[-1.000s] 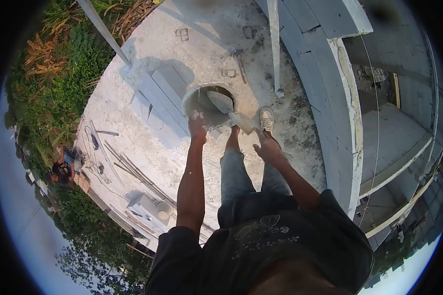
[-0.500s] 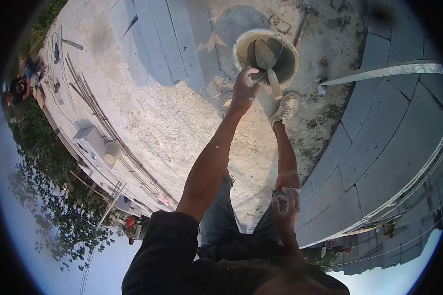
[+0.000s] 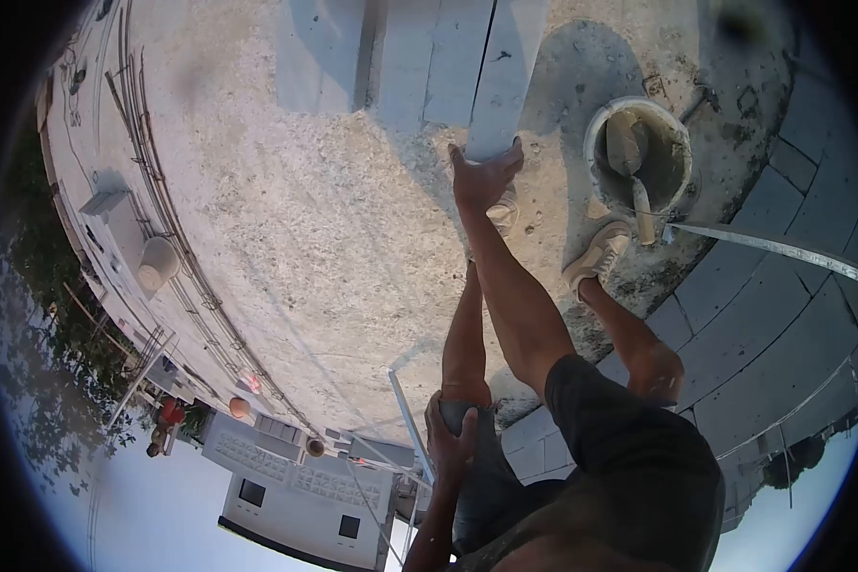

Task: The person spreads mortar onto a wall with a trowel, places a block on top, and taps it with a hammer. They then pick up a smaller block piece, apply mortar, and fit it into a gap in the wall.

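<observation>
My right hand (image 3: 486, 177) reaches down in front of me and grips the near end of a long pale grey block (image 3: 510, 81), thumb on the left side and fingers on the right. This block lies alongside other grey blocks (image 3: 400, 71). My left hand (image 3: 452, 440) rests on my left knee, thumb and fingers apart, with no object in it. To the right of the gripped block stands a round bucket (image 3: 596, 129), with a trowel (image 3: 643, 212) leaning inside, its handle over the near rim.
A grey block wall (image 3: 753, 296) curves along the right, with a metal strip (image 3: 767, 245) across it. Long rods (image 3: 148, 162) and a pale bucket (image 3: 157, 262) lie at the left. My shoes (image 3: 601, 257) stand by the bucket. A person in red (image 3: 170, 415) is far off.
The view has swung left. My left hand has gone from beside the bucket to my left knee. My right hand has left my right knee and taken hold of the block's end.
</observation>
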{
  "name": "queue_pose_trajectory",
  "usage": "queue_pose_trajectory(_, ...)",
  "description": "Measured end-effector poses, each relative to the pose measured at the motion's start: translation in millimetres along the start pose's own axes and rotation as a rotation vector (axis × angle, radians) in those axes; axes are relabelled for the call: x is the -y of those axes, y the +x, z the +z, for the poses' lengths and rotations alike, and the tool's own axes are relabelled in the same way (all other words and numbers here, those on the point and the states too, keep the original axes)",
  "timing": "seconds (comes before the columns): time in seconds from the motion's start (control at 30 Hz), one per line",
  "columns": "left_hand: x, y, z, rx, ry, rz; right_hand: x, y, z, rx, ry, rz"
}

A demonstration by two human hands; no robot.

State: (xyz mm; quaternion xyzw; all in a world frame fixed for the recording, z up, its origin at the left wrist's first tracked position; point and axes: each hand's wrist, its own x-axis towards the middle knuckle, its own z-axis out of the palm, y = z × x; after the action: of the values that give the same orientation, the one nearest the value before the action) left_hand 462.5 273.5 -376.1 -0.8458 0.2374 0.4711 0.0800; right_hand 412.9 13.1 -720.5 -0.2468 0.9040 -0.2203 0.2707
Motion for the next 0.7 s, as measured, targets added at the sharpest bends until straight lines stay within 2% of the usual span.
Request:
queue_pose_trajectory(0.17,37,8,1,-0.023,-0.112,0.021,12,3,1,-0.052,0.036,-0.011)
queue_pose_trajectory(0.23,45,-5,-3,-0.014,-0.16,0.01,18,5,-33,-0.063,-0.024,-0.086)
queue_pose_trajectory(0.33,41,-2,7,0.01,-0.225,0.064,53,13,-130,0.019,-0.1,-0.014)
queue_pose_trajectory(0.4,27,-17,-1,0.017,-0.185,0.037,91,15,-195,0.048,-0.21,0.013)
queue_pose_trajectory(0.5,36,-49,-3,-0.018,-0.134,0.371,175,1,-289,0.052,-0.33,0.064)
queue_pose_trajectory(0.53,31,-62,-15,0.032,-0.143,0.385,205,3,-315,0.05,-0.365,0.068)
queue_pose_trajectory(0.63,30,-82,-55,0.19,-0.397,0.337,286,14,-361,0.029,-0.384,0.001)
queue_pose_trajectory(0.7,32,-83,-85,0.204,-0.65,0.182,327,39,-357,-0.053,-0.367,-0.105)
